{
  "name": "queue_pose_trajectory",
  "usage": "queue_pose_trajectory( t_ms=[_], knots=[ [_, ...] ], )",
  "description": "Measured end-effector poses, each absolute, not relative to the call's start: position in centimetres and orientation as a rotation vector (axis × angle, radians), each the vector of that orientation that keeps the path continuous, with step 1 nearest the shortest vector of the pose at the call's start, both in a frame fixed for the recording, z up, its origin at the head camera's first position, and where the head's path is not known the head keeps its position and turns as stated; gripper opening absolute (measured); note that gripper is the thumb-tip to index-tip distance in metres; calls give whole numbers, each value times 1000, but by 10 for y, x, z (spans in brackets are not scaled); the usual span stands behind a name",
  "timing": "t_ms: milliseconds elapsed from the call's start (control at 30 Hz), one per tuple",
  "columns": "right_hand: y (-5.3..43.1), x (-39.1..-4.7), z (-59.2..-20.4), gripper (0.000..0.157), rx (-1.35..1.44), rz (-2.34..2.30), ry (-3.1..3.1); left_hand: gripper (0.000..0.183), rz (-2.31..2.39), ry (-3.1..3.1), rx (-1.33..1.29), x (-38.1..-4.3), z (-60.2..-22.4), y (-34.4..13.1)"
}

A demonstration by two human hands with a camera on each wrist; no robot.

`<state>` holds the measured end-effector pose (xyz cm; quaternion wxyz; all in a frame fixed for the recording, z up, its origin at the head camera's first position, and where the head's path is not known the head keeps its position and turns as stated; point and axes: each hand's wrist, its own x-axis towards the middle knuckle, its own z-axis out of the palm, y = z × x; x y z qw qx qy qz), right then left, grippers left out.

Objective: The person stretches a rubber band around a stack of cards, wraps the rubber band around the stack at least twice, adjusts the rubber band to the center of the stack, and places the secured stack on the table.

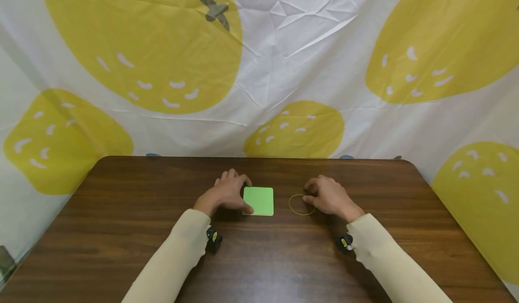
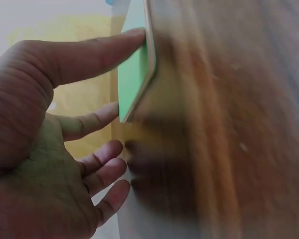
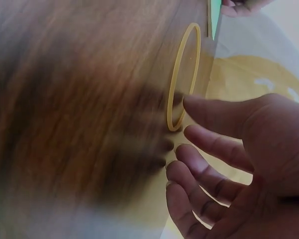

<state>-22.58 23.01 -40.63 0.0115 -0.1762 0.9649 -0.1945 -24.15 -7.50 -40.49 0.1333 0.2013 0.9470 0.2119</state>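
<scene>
A thin light-green square board with rounded corners and a pale edge [image 1: 260,201] lies on the brown wooden table [image 1: 267,253]. At its left side is my left hand [image 1: 228,193], thumb [image 2: 122,47] extended to the near corner and index finger at the far corner, with the other fingers spread loosely beyond. To the right of the board lies a thin yellow rubber band [image 1: 290,205] in an oval loop. My right hand [image 1: 329,196] is at the band's right side, thumb tip [image 3: 192,105] right at the loop, index finger apart from the thumb, remaining fingers loosely bent.
Behind the table hangs a white cloth [image 1: 259,69] with large yellow fruit prints, which also runs along both sides. A black wrist camera [image 1: 213,239] sits on the left wrist, another camera [image 1: 344,243] on the right. The table's far edge lies just beyond both hands.
</scene>
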Motion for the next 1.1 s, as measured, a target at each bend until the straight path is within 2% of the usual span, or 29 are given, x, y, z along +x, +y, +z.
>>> queue_pose_trajectory(
  t_ms=[200, 600, 1100],
  knots=[
    [227, -227, -407, 13, -484, -616, 3034, 72, 536, 2734, 563, -245, -398, -69],
    [223, -226, -408, 7, -411, -650, 3011, 78, 601, 2762, 553, -241, -392, -61],
    [224, -221, -407, 6, -452, -733, 2964, 54, 894, 3190, 676, -217, -404, -57]
  ],
)
